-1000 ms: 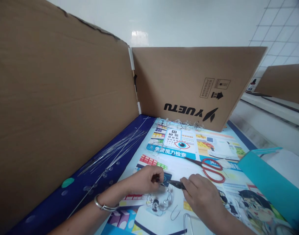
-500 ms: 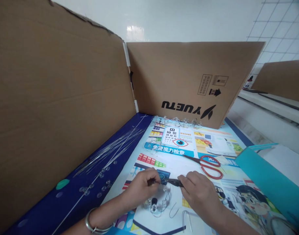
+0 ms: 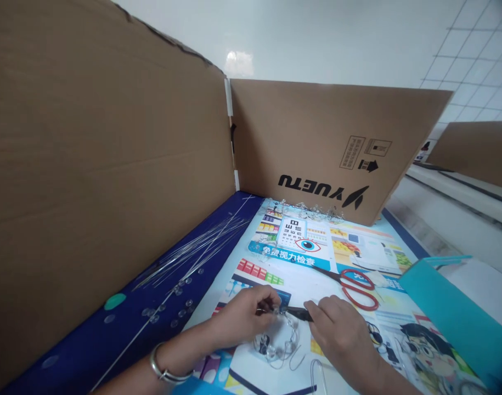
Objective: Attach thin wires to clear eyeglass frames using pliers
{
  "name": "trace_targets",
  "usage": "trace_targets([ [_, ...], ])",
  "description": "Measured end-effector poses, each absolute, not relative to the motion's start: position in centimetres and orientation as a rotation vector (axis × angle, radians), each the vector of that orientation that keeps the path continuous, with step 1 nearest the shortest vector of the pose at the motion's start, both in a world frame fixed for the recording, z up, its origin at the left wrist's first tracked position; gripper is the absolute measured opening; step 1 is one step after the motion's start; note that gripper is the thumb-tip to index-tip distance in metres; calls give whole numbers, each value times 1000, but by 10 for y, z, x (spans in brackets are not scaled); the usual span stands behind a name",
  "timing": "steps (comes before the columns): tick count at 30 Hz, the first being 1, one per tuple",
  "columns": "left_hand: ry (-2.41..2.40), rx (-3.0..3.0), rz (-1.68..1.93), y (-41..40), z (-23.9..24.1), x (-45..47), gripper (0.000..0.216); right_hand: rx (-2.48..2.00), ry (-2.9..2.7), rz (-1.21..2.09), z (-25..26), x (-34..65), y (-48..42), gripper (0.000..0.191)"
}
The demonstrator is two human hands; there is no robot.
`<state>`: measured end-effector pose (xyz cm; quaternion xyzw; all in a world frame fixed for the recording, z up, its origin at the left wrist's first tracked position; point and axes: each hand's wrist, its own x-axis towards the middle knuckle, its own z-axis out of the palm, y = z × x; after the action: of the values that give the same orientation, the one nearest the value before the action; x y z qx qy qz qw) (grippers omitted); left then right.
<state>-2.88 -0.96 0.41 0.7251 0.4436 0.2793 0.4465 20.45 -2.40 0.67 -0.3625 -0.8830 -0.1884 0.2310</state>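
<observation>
My left hand (image 3: 249, 311) is closed, its thumb and fingertips pinching the top of a wire ring strung with clear beads (image 3: 291, 346). The ring hangs down just above the printed sheet. In my right hand (image 3: 342, 332) is a pair of dark-handled pliers (image 3: 299, 313), pointing left, with its jaws at the ring beside my left fingertips. Exactly what the jaws grip is too small to tell. Below my hands lie bent pieces of silver wire (image 3: 317, 373). Red-handled scissors (image 3: 361, 296) rest just beyond my right hand.
Cardboard panels (image 3: 111, 164) stand on the left and at the back. Straight wires (image 3: 197, 247) and loose clear beads (image 3: 180, 288) lie on the blue surface at left. More beaded pieces (image 3: 312, 211) line the back panel. A teal folder-like object (image 3: 444, 318) is at right.
The view has shifted, so the scene sits slightly lower and further right. The pliers' jaws have come closer to my left fingertips, at the top of the ring.
</observation>
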Motion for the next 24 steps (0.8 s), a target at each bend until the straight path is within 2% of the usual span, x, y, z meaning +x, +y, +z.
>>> trace_targets([
  [3, 976, 1755, 591, -6, 13, -40, 24, -987, -2432, -507, 5, 205, -24, 21],
  [13, 909, 1541, 514, 6, 27, -60, 26, -941, -2439, -533, 4, 208, -20, 21],
  [24, 979, 1789, 557, 7, 28, -63, 13, -961, -2447, -496, 4, 210, -22, 22],
])
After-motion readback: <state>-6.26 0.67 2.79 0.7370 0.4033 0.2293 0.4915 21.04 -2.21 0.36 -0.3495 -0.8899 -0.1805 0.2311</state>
